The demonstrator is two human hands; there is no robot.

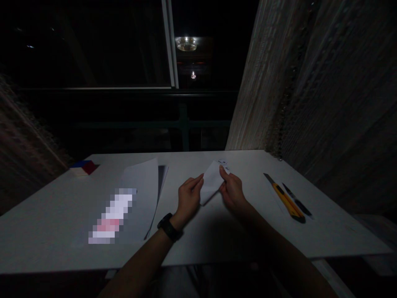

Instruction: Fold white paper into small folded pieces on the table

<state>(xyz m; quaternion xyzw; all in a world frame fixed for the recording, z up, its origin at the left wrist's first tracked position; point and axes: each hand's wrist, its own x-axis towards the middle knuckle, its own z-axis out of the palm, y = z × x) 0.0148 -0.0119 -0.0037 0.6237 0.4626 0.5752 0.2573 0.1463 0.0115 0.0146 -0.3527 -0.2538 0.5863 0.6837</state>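
Observation:
A small folded piece of white paper [211, 181] is held just above the white table [62, 231] between both hands. My left hand [188, 198], with a black watch on its wrist, pinches the paper's left edge. On the right edge my right hand [232, 190] grips it with thumb and fingers closed. The scene is dim.
A stack of white sheets [139, 194] lies to the left, with a blurred patch over it. A yellow utility knife [285, 198] and a dark pen [297, 200] lie to the right. A red and blue block [83, 167] sits at the far left. A curtain [310, 91] hangs on the right.

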